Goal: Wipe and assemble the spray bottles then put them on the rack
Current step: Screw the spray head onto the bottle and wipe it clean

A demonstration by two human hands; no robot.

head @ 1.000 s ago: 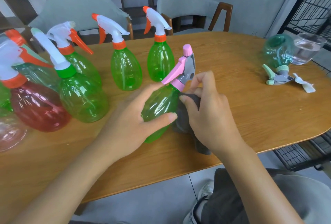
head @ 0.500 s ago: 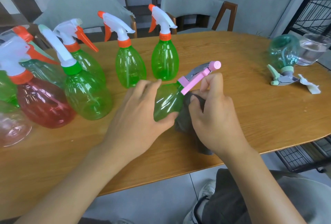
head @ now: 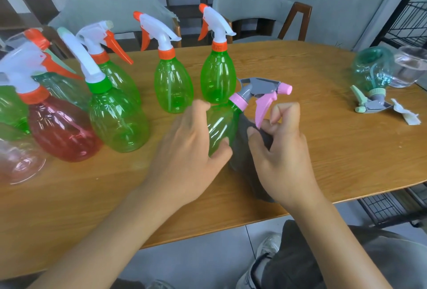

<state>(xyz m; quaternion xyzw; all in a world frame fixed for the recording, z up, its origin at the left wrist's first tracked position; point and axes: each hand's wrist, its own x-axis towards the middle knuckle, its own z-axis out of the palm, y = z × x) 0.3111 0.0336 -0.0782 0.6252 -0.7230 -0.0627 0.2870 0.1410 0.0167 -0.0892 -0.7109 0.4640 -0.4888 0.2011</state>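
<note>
Left hand [head: 191, 148] grips the tilted green bottle [head: 221, 124] while the right hand [head: 279, 150] pinches a grey cloth [head: 245, 157] against it

One head-worn view looks forward and down, close over the wooden table [head: 323, 150].

A green spray bottle [head: 221, 127] with a pink-and-grey trigger head [head: 261, 92] is held tilted over the desk [head: 346, 150]; a grey cloth [head: 245, 157] is pressed against its side; more assembled bottles [head: 173, 85] are stood upright behind, pretty much in a row.
</note>
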